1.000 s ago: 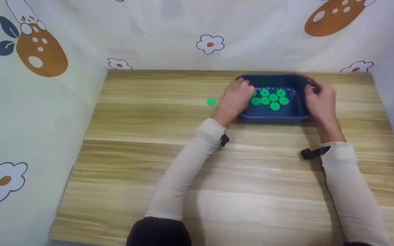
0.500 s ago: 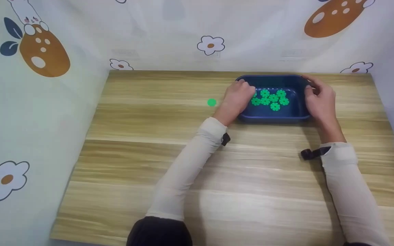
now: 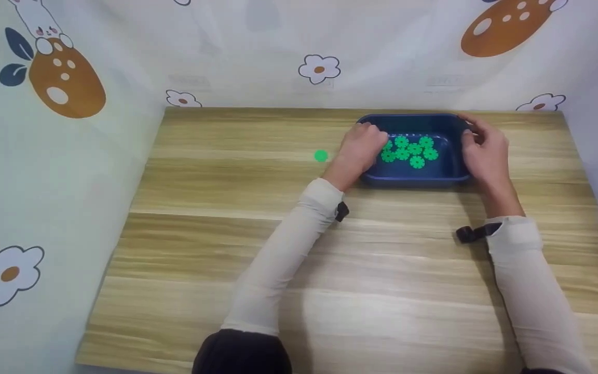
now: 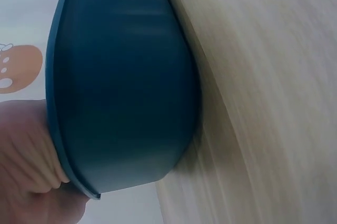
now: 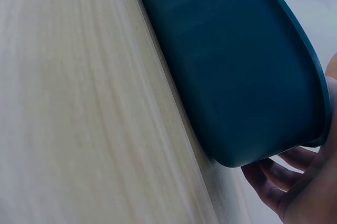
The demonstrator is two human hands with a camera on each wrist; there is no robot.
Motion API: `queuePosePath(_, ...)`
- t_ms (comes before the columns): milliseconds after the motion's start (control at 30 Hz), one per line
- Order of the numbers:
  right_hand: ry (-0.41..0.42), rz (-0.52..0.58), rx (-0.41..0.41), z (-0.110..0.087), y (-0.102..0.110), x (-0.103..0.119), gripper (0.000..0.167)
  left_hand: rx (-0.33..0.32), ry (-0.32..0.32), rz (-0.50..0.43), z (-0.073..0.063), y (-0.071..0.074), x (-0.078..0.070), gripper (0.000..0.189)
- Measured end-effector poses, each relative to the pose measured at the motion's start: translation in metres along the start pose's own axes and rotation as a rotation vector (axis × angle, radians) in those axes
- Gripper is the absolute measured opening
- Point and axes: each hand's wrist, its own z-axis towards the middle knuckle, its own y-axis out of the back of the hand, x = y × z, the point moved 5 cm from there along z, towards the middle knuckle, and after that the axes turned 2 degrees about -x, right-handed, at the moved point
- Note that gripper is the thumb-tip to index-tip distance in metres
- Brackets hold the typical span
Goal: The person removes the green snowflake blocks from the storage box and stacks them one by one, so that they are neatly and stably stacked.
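Note:
A dark blue plastic basin (image 3: 417,182) stands near the back edge of the table, right of the middle. Several green notched discs (image 3: 417,162), like flower-shaped plastic connectors, lie loose on its floor. My left hand (image 3: 361,148) grips the left rim, fingers curled over it into the basin. At the opposite end, my right hand (image 3: 487,153) holds the other short side, thumb at the rim. In the right wrist view its fingers (image 5: 263,182) reach under the outer wall. The left wrist view has the knuckles right at the basin's rim (image 4: 50,81).
A plain green round spot (image 3: 321,156) shows on the wooden table (image 3: 236,182), left of my left hand. A patterned cloth wall (image 3: 247,57) rises behind the table, and others close off its left and right sides.

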Motion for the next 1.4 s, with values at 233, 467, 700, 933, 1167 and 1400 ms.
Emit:
queuePosePath(233, -0.01, -0.006, 0.013, -0.002, 0.0, 0.001, 0.044, 0.015, 0.012, -0.077, -0.001, 0.0, 0.004, 0.026)
queuePosePath(467, 0.033, -0.015, 0.007, -0.002, -0.001, 0.005, 0.044, 0.028, -0.019, -0.119, -0.002, 0.004, 0.009, 0.024)
queuePosePath(700, 0.032, -0.031, 0.021, -0.002, 0.0, 0.006, 0.044, 0.072, -0.037, -0.242, -0.003, 0.015, 0.015, 0.019)
queuePosePath(933, 0.025, -0.033, 0.027, -0.004, 0.001, 0.006, 0.045, 0.18, 0.007, -0.098, -0.005, 0.022, 0.007, 0.031)
queuePosePath(1167, 0.035, -0.026, 0.031, -0.004, 0.0, 0.006, 0.045, 0.215, 0.047, -0.023, 0.0, 0.021, 0.001, 0.036)
queuePosePath(1400, 0.033, -0.027, 0.024, -0.002, 0.0, 0.006, 0.045, 0.17, 0.026, -0.01, 0.001, 0.019, 0.0, 0.035)
